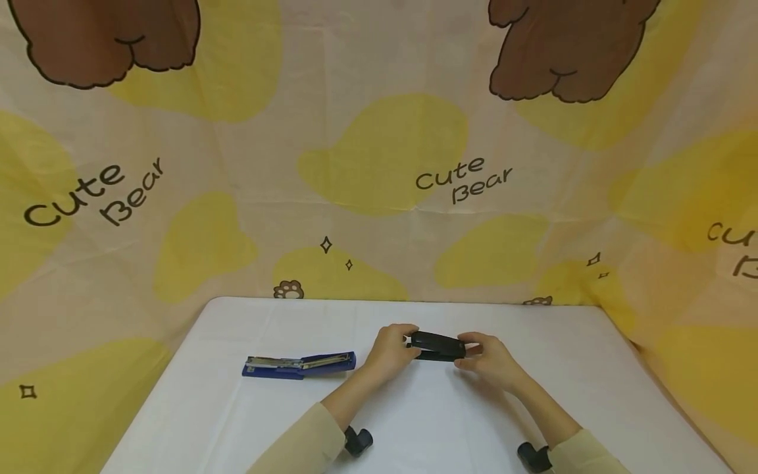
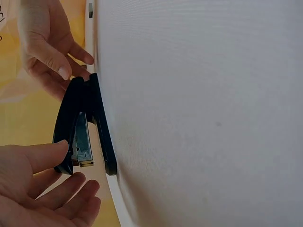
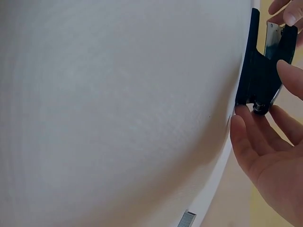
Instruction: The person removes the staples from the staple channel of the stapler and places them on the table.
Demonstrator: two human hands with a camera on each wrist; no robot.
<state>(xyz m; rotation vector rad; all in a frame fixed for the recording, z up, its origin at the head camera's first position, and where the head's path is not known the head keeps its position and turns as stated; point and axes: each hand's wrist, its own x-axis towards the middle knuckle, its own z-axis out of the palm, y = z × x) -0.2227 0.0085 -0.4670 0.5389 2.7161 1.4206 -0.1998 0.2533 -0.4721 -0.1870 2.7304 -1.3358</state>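
A black stapler [image 1: 437, 343] is between both hands near the table's far side, its top arm tilted up from its base. My left hand [image 1: 391, 352] pinches the front end of the top arm. In the left wrist view the left thumb [image 2: 52, 153] lies on that arm, and the metal staple magazine [image 2: 83, 139] shows in the gap. My right hand [image 1: 494, 359] grips the rear hinge end, thumb on one side and fingers at the back, as the right wrist view shows. A blue stapler [image 1: 299, 367] lies opened out to the left of the left hand.
A short strip of staples [image 3: 187, 219] lies near the table edge in the right wrist view. The white table [image 1: 284, 421] meets a yellow and beige printed cloth [image 1: 379, 158] behind it. Black wrist cameras [image 1: 358, 441] sit at both sleeves.
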